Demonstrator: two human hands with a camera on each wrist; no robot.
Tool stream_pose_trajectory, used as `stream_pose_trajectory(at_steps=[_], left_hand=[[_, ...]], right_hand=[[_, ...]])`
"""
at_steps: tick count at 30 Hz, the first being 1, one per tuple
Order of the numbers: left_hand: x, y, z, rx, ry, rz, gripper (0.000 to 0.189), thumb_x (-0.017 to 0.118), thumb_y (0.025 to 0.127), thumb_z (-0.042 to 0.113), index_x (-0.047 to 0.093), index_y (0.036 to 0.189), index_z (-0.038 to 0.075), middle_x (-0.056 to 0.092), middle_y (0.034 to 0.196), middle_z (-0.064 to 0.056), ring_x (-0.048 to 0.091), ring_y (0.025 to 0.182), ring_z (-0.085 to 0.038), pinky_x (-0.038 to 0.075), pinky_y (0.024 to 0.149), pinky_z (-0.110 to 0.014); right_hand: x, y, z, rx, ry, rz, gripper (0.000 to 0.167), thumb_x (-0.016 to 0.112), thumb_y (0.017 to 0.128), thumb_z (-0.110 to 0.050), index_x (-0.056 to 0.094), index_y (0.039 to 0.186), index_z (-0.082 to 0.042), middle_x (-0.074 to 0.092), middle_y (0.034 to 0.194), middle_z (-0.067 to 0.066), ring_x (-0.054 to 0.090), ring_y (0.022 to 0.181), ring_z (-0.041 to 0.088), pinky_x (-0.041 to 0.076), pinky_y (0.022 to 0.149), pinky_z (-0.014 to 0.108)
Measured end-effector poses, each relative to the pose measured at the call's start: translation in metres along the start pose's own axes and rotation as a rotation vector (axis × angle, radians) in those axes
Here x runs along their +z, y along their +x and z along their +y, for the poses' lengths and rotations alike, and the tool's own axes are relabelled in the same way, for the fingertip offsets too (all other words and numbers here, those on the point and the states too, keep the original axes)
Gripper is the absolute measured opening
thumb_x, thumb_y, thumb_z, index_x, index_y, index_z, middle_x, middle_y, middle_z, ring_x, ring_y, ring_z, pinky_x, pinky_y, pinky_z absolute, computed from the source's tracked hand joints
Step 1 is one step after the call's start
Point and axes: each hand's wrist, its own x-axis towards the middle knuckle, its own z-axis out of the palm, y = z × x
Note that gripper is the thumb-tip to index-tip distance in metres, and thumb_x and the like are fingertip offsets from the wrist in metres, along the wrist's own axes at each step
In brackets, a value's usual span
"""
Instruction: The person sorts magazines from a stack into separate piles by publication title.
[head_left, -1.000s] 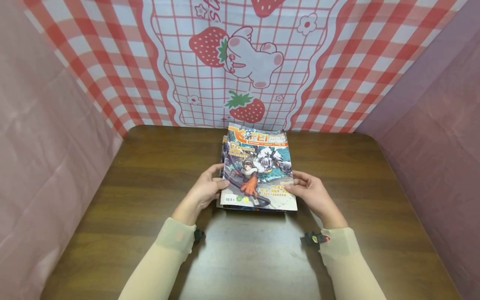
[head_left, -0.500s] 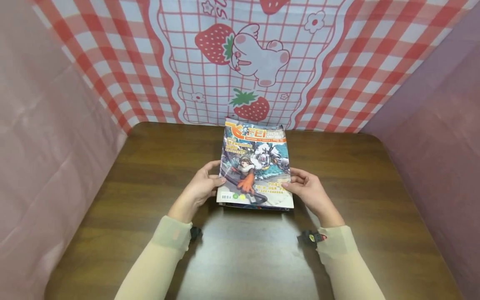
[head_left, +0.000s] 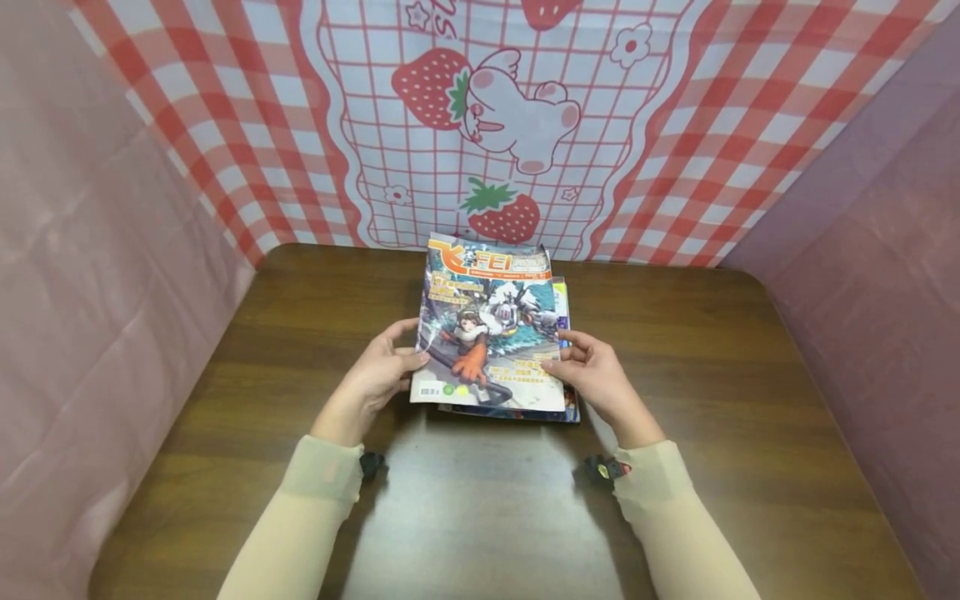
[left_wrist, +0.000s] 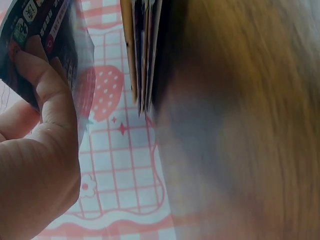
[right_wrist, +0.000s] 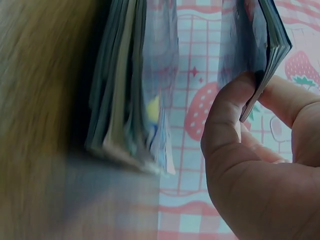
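Left hand [head_left: 372, 377] and right hand [head_left: 597, 375] clamped on opposite sides of a magazine [head_left: 491, 329] above a stack [right_wrist: 125, 90].

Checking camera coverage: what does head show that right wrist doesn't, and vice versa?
Head only: the left hand gripping its side of the magazine, the FEI title on the cover, and both pale sleeves.

Right wrist only: the layered edges of the stack up close, and the gap between it and the magazine.

Both: the right hand pinching the magazine, part of the stack, the wooden table and the strawberry-print cloth.
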Motion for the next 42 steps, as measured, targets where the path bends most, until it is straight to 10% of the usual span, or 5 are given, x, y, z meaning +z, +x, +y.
stream_pose_trajectory(at_steps=[34,42], left_hand=[[-0.097,-0.022,0.029,-0.009,0.032,0.000,0.074,0.051,0.098,-0.012,0.016,0.161,0.004,0.072,0.096,-0.007,0.070,0.085,-0.020,0.060,0.075,-0.037],[-0.116,-0.026,0.033,-0.002,0.039,0.014,0.074,0.050,0.099,-0.012,0.014,0.161,0.004,0.071,0.093,-0.005,0.069,0.082,-0.018,0.060,0.073,-0.034]], right_hand=[[0.098,0.037,-0.030,0.057,-0.025,-0.024,0.067,0.081,0.088,-0.011,0.051,0.147,-0.005,0.064,0.093,0.008,0.046,0.061,0.013,0.043,0.052,0.025],[0.119,0.047,-0.033,0.036,-0.054,-0.034,0.065,0.082,0.088,-0.014,0.053,0.145,-0.004,0.064,0.099,0.010,0.060,0.085,0.020,0.056,0.075,0.031]])
